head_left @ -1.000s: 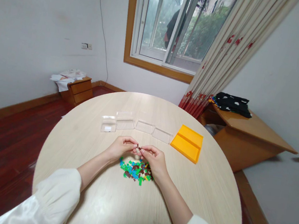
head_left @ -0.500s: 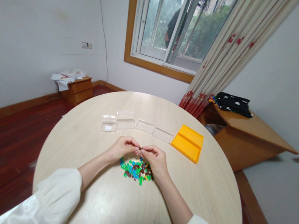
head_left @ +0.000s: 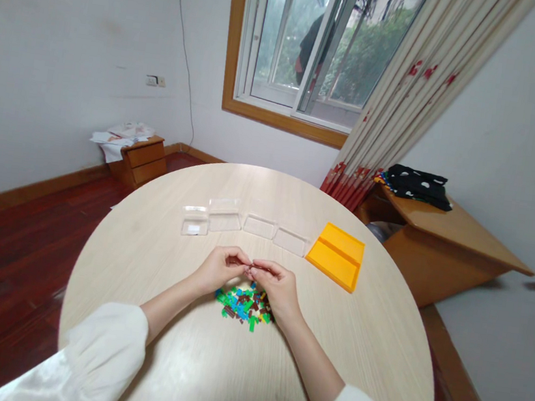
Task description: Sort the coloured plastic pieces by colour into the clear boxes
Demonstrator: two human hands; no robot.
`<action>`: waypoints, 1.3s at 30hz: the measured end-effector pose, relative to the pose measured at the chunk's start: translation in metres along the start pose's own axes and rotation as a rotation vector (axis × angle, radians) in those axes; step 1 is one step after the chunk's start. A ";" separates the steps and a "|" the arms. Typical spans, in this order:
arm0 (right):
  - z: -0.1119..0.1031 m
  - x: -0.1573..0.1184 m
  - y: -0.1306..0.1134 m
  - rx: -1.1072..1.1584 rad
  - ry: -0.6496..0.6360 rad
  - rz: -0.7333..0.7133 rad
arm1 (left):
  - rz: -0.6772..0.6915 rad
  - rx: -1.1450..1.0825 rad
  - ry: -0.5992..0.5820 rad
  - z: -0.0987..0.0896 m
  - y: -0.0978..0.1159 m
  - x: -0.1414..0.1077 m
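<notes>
My left hand and my right hand meet fingertip to fingertip over the middle of the table. Both are closed in a pinch around a small brown brick, mostly hidden by the fingers. Just below them lies a loose pile of small building bricks in green, blue, brown and yellow. The right hand covers part of the pile's right edge.
Beyond the hands, several clear plastic boxes stand in a curved row on the round table. An orange two-part tray sits to their right. A wooden desk with dark cloth is past the table's right side.
My fingertips have drawn closer around the brown brick, so less of it shows. The pile, the boxes and the tray have stayed in place.
</notes>
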State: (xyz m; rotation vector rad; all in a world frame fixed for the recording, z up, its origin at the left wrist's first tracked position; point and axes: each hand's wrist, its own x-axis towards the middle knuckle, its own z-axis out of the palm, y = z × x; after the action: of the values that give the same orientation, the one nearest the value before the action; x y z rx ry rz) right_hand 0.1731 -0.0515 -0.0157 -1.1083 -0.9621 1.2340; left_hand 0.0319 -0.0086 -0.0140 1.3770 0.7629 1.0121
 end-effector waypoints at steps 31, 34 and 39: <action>-0.132 0.042 -0.023 -0.951 0.568 -0.625 | -0.068 0.015 0.380 -0.022 -0.003 0.013; -0.104 0.033 -0.022 -0.901 0.353 -0.556 | -0.044 0.117 0.317 -0.022 -0.003 0.012; -0.054 0.015 -0.013 -0.849 -0.166 -0.460 | -0.065 0.356 0.087 -0.017 -0.005 0.007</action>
State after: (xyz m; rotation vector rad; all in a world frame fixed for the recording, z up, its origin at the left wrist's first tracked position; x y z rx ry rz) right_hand 0.2297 -0.0428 -0.0150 -1.3149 -1.8421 0.5269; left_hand 0.0196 0.0051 -0.0201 1.6067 1.0847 0.9185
